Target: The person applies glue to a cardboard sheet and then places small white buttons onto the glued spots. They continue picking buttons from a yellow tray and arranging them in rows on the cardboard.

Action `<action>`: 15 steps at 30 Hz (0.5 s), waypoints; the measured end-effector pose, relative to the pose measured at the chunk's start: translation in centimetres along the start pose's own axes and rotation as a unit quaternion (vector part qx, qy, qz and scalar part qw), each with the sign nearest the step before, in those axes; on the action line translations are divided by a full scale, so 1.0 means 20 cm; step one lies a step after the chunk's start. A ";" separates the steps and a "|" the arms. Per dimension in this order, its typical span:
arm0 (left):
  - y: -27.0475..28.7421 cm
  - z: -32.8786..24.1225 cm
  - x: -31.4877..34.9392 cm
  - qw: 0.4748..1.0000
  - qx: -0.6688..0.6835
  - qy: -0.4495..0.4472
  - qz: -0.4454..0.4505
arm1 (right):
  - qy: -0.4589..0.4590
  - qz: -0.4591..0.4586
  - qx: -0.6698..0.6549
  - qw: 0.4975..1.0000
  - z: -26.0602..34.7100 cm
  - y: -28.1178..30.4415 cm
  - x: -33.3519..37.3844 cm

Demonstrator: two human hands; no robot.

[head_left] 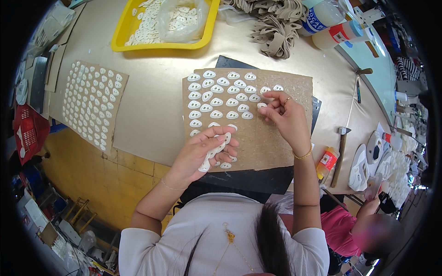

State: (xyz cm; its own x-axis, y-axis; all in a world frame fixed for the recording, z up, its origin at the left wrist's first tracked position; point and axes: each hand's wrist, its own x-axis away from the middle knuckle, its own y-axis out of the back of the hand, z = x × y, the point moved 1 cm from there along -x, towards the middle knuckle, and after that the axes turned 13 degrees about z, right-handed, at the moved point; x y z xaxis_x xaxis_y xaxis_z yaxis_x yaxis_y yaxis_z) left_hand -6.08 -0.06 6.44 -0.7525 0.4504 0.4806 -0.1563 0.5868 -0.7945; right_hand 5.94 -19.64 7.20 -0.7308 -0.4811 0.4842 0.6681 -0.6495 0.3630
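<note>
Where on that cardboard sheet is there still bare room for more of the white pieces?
On the cardboard sheet, the lower right stays bare, below the right hand and right of the left hand. The upper left is crowded with rows of white pieces.

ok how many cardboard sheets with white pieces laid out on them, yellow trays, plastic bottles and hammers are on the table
cardboard sheets with white oval pieces: 2, one at the left, one under both hands
yellow tray: 1
plastic bottles: 2
hammer: 1
total: 6
left hand holds a stack of white pieces; right hand pinches one.
</note>
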 end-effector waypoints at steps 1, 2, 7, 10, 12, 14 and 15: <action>0.00 0.00 0.00 1.000 0.004 -0.006 0.003 | -0.004 -0.002 0.010 1.000 0.00 0.00 0.00; 0.00 0.01 0.00 1.000 0.009 -0.011 0.005 | -0.008 -0.003 0.020 1.000 -0.01 0.00 -0.01; 0.01 0.02 0.00 1.000 0.008 -0.016 0.016 | -0.006 0.003 0.047 0.999 -0.01 -0.01 -0.03; 0.01 0.02 0.00 1.000 0.007 -0.018 0.009 | 0.041 -0.014 0.119 0.992 -0.03 -0.02 -0.04; 0.01 0.01 -0.01 1.000 0.004 -0.015 0.009 | 0.091 -0.043 0.179 0.979 -0.01 -0.01 -0.03; 0.00 0.02 -0.01 1.000 -0.003 -0.015 -0.012 | 0.076 -0.042 0.191 0.978 -0.02 -0.02 -0.04; 0.00 0.02 -0.02 1.000 -0.007 -0.015 -0.023 | 0.068 -0.042 0.197 0.977 -0.02 -0.02 -0.04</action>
State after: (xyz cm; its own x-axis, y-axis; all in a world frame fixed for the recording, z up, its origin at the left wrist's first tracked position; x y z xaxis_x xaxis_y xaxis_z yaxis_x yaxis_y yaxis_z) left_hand -6.14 -0.45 6.07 -0.7639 0.4026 0.5043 -0.1820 0.6154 -0.7670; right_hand 6.24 -19.25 6.40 -0.7793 -0.5272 0.3387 0.5874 -0.4261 0.6881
